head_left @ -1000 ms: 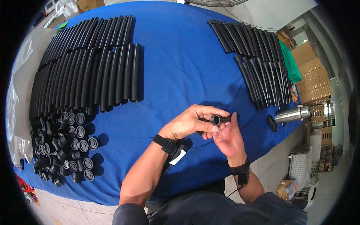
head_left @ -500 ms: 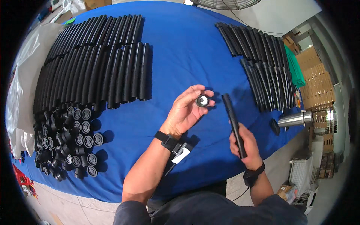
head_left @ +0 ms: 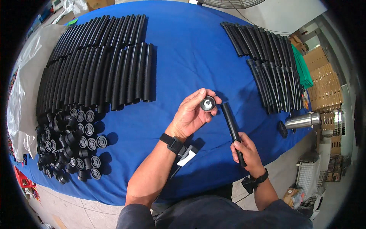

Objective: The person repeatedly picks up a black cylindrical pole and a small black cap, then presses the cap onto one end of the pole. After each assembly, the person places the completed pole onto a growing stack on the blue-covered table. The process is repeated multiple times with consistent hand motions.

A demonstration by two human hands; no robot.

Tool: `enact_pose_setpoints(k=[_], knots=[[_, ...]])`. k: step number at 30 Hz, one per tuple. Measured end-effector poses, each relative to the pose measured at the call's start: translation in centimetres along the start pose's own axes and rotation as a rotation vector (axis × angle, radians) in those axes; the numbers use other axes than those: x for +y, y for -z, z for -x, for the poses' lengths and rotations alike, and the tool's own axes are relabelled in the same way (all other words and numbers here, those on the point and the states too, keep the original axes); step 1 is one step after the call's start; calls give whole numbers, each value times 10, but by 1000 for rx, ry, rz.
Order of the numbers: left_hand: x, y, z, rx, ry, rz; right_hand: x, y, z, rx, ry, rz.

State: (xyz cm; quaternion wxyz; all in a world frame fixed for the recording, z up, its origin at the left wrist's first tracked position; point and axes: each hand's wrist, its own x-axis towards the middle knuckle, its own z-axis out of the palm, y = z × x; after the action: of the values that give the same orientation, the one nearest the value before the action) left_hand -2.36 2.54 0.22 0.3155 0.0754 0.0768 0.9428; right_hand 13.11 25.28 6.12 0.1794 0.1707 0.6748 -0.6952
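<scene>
My left hand (head_left: pixel 192 113) grips a round black cap (head_left: pixel 207 103) between thumb and fingers, its open end facing up with a white centre showing. In my right hand (head_left: pixel 247 150) is a black tube (head_left: pixel 231 126), held near its lower end and tilted so the upper end points toward the cap. A small gap separates tube and cap. Loose black caps (head_left: pixel 91 144) lie in a pile at the left, some upright and some on their sides. Above them are two rows of plain black tubes (head_left: pixel 129 74).
At the right, black tubes with wider ends (head_left: pixel 272 76) lie in two rows on the blue cloth (head_left: pixel 187 45). A steel cylinder (head_left: pixel 303 121) stands near the right table edge, by green fabric (head_left: pixel 302 66). Clear plastic sheeting (head_left: pixel 28 84) hangs at the left; a fan (head_left: pixel 232 3) is at the back.
The tube in my right hand has come down and left, its upper end closer to the cap. My left hand has shifted slightly right with the cap.
</scene>
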Motion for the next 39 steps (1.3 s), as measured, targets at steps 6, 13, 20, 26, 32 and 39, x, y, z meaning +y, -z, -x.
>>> enact_pose_setpoints(k=[6, 13, 20, 26, 32, 39], knots=[[-1, 0, 0, 19, 6, 0, 1, 0, 1, -2, -16, -19], [-1, -3, -1, 6, 5, -6, 6, 2, -1, -13, -28, -15], [-1, 0, 2, 78, 30, -71, 3, -1, 5, 62, -18, 124], [0, -5, 0, 181, 28, -75, -4, -4, 13, 156, 62, 213], [2, 3, 0, 176, 78, -28, -27, -31, 29, 82, 262, 394], [-2, -3, -3, 217, 48, -121, -7, -18, 19, 32, 393, 661]])
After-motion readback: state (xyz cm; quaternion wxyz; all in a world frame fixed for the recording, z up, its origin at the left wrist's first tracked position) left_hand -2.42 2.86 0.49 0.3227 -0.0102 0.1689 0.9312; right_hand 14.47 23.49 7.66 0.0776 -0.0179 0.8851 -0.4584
